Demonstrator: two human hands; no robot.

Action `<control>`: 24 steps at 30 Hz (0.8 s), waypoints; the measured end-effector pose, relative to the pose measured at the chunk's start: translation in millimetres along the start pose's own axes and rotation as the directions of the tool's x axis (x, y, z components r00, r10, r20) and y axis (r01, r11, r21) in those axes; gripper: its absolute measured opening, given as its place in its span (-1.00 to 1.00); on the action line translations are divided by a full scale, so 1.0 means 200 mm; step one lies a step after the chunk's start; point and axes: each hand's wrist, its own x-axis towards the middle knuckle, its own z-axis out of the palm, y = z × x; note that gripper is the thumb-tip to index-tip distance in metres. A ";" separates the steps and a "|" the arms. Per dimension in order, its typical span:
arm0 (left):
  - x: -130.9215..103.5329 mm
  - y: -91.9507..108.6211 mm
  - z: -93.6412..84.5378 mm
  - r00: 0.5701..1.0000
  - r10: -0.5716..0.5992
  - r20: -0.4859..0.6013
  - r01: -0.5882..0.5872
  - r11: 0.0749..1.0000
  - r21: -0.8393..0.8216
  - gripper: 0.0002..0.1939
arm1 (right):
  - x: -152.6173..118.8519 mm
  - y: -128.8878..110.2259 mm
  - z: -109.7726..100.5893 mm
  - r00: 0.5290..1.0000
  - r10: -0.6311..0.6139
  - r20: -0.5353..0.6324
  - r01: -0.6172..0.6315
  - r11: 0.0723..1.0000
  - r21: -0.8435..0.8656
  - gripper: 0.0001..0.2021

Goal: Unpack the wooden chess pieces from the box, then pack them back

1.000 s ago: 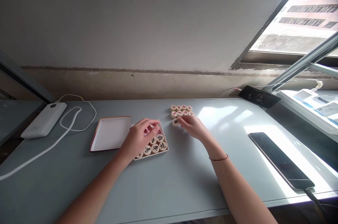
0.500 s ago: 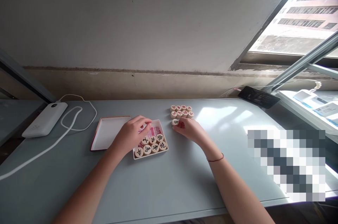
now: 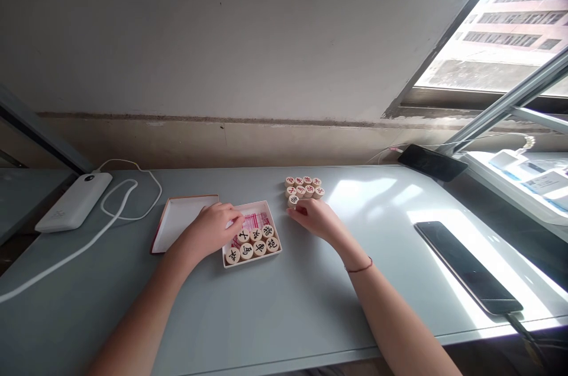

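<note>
My right hand (image 3: 314, 216) is closed at the right side of a round wooden xiangqi piece (image 3: 293, 201) with a black character. That piece sits against the front of two rows of red-lettered xiangqi pieces (image 3: 309, 190). Over the left edge of a shallow white box (image 3: 278, 234) hovers my left hand (image 3: 216, 224), fingers loosely bent, a small gap by the thumb, nothing visible in it. Inside the box, several black-lettered pieces (image 3: 260, 247) fill the front part, and the pink-printed bottom shows behind them. My left hand partly covers the box's left side.
Left of the box lies its lid (image 3: 177, 222), inner side up, under my left wrist. A white power bank (image 3: 74, 201) with a looping cable is farther left. One phone (image 3: 468, 266) lies at the right, another phone (image 3: 431, 162) at the back, near a white power strip (image 3: 510, 178).
The black-lettered piece at my right hand has slid slightly away from me, up against the red rows. My left hand has drawn back a little to the left, its fingers closer together.
</note>
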 end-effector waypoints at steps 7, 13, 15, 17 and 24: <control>-0.03 0.01 0.04 0.992 -0.063 0.107 0.054 0.995 0.081 -0.65 | -0.06 -0.16 0.08 0.958 -0.276 0.080 0.243 0.926 0.290 -0.70; -0.04 0.02 0.04 0.995 -0.042 0.095 0.036 0.997 0.065 -0.63 | -0.06 -0.20 0.11 0.976 -0.212 0.053 0.195 0.954 0.230 -0.66; -0.04 0.03 0.03 0.994 -0.038 0.105 0.032 0.998 0.059 -0.64 | -0.06 -0.20 0.11 0.975 -0.214 0.052 0.195 0.951 0.241 -0.67; -0.04 0.04 0.03 0.992 -0.046 0.119 0.041 0.998 0.043 -0.66 | -0.06 -0.19 0.11 0.974 -0.220 0.050 0.199 0.945 0.261 -0.66; -0.02 0.11 0.01 0.992 -0.032 -0.121 0.006 0.977 -0.213 -0.73 | -0.08 -0.22 0.07 0.969 -0.241 0.056 0.186 0.859 0.477 -0.75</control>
